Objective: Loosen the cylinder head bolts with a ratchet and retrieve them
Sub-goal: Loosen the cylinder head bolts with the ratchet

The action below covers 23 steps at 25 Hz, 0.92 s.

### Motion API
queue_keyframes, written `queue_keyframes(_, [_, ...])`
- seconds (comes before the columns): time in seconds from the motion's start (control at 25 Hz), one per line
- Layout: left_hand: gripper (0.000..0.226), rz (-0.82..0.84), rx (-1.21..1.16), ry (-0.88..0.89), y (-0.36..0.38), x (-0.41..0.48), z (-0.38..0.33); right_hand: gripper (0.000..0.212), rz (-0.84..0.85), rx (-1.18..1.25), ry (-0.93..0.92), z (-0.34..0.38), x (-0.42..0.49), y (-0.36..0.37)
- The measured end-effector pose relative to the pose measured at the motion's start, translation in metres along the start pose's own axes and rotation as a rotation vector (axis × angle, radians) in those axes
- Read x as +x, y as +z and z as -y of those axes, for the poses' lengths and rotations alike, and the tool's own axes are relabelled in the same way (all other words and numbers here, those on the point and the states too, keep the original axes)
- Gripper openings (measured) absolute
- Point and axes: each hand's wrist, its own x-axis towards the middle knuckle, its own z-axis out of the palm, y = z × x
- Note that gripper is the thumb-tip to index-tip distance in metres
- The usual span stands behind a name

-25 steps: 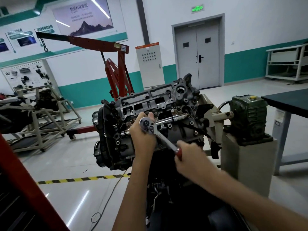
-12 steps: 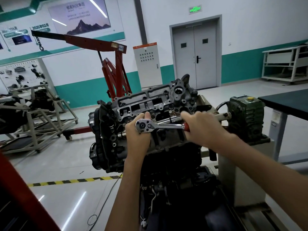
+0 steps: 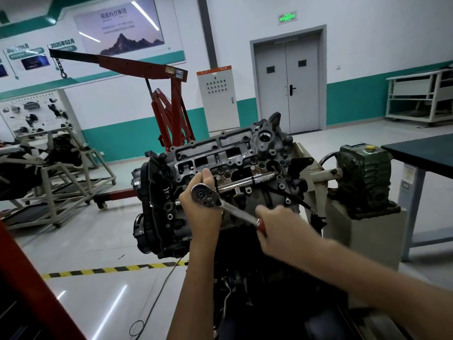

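I am holding the ratchet (image 3: 230, 207) with both hands. My left hand (image 3: 206, 220) is curling around its round head and pressing it against the top of the engine (image 3: 220, 153). My right hand (image 3: 282, 231) is squeezing the red grip at the other end. The handle is running from the head down and to the right, toward me. The bolt is hiding under the head, so I cannot see it. My left hand is the nearer one to it, so I think that hand should pick it out once it is loose. I am not seeing any tray or box for bolts. A dark tabletop (image 3: 416, 153) is standing well off to the right.
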Motion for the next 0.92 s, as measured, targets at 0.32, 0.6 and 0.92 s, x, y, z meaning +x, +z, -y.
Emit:
queue_keyframes(0.32, [0.043,0.139,0.07,0.029,-0.004,0.001,-0.001,0.016,-0.1,-0.17,-0.03,-0.021,0.018,-0.027])
queue_keyframes(0.6, [0.047,0.068,-0.109,-0.031,0.015,-0.003,-0.003,0.025,-0.013,0.459,0.212,0.03,-0.024,0.048])
queue_keyframes(0.92, [0.045,0.262,0.153,0.084,-0.003,0.006,-0.006,0.013,-0.119,-0.321,-0.158,-0.039,0.048,-0.066])
